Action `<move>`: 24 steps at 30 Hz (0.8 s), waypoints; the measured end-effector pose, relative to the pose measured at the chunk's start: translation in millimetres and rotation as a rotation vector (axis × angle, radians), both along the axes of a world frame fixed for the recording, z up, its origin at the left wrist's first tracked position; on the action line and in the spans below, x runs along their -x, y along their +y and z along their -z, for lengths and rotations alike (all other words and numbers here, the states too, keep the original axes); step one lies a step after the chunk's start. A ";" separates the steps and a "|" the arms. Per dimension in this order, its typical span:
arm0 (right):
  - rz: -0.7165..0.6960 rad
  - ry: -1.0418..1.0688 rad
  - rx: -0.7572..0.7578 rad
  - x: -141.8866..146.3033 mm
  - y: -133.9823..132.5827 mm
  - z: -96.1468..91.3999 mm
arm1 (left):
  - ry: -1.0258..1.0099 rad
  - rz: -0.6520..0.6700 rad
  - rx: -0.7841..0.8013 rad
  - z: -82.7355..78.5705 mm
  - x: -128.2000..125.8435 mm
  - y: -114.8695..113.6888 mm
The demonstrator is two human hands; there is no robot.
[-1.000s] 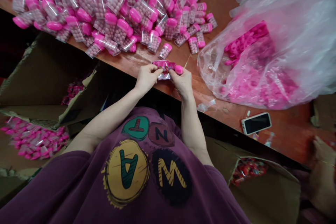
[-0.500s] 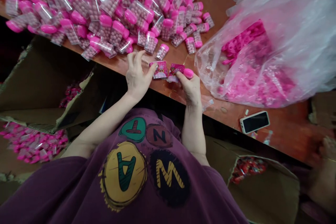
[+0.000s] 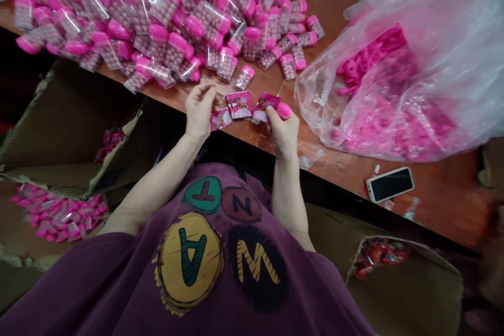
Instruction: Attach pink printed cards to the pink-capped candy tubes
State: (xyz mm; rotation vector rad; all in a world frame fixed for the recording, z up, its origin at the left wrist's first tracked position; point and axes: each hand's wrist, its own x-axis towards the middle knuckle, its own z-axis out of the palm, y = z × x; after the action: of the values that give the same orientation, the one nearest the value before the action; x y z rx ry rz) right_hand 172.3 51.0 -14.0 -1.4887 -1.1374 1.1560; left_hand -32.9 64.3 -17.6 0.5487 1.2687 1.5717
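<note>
My right hand [image 3: 285, 128] is closed, pinching a small pink printed card [image 3: 268, 100] between thumb and fingers. A glossy pink cap [image 3: 283, 111] sticks up at its knuckles; what is below it is hidden. My left hand [image 3: 199, 113] has thumb and forefinger drawn together, and I cannot make out what is between them. Against its palm side shows another pink printed card [image 3: 221, 119], held or lying there, I cannot tell. Between my hands lies a small stack of such cards [image 3: 239, 105]. Just beyond is a little clear bottle [image 3: 244, 77] of pale beads with a pink cap.
A big pile of pink-capped bead bottles [image 3: 157, 37] covers the table's far left. On the right rests a clear plastic bag [image 3: 315, 94] of pink parts, with a phone [image 3: 390, 184] nearer. Cardboard boxes [image 3: 417, 283] stand below the table edge on both sides.
My left hand has drawn back from the card stack, down and left, and its fingers have closed together. A second card now shows beside it. The right hand keeps its card.
</note>
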 end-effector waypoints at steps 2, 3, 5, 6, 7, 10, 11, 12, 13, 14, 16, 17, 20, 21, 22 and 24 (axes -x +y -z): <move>0.019 0.077 0.033 7.0 -3.1 -8.1 | -0.014 0.081 0.009 -14.0 0.0 -5.2; 0.014 0.103 0.043 11.3 -4.6 -12.4 | -0.007 0.172 0.033 -20.4 -2.0 -9.0; -0.072 0.138 0.054 19.6 -7.6 -20.4 | 0.005 0.376 0.094 -30.3 -8.9 -18.1; -0.112 0.154 0.053 23.1 -9.3 -23.6 | 0.001 0.439 0.104 -33.2 -13.0 -22.7; -0.139 0.173 0.050 26.0 -11.1 -26.0 | -0.008 0.461 0.092 -34.8 -17.1 -26.9; -0.155 0.215 0.055 31.3 -17.5 -27.5 | -0.058 0.386 0.025 -33.2 -26.8 -35.2; -0.142 0.221 0.060 32.5 -19.7 -26.1 | -0.081 0.359 0.024 -31.7 -28.8 -36.4; -0.122 0.225 0.065 33.7 -21.8 -24.0 | -0.105 0.346 0.037 -30.3 -30.2 -37.1; -0.099 0.230 0.072 35.0 -23.8 -21.4 | -0.125 0.350 0.056 -29.5 -30.9 -37.4; -0.070 0.242 0.080 36.4 -25.8 -18.7 | -0.132 0.364 0.076 -29.3 -30.9 -37.7; -0.024 0.290 0.098 39.2 -29.8 -14.5 | -0.089 0.406 0.101 -31.3 -29.1 -39.2; -0.020 0.318 0.112 40.6 -32.0 -13.4 | -0.039 0.421 0.104 -33.2 -27.6 -40.6; -0.042 0.368 0.139 44.2 -38.9 -12.7 | 0.143 0.429 0.106 -37.8 -22.9 -45.5; -0.038 0.360 0.147 45.2 -40.6 -12.2 | 0.180 0.417 0.120 -38.1 -22.5 -46.4; -0.031 0.353 0.159 45.8 -41.9 -11.1 | 0.211 0.394 0.148 -38.0 -23.3 -46.7; -0.026 0.336 0.188 45.2 -43.6 -7.7 | 0.230 0.368 0.176 -38.0 -28.7 -46.7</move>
State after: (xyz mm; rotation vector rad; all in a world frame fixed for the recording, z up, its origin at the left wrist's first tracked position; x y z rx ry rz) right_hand 127.1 7.4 -6.3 -1.3542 -0.8390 1.4997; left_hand -4.2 17.6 20.4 0.8158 1.3696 1.1040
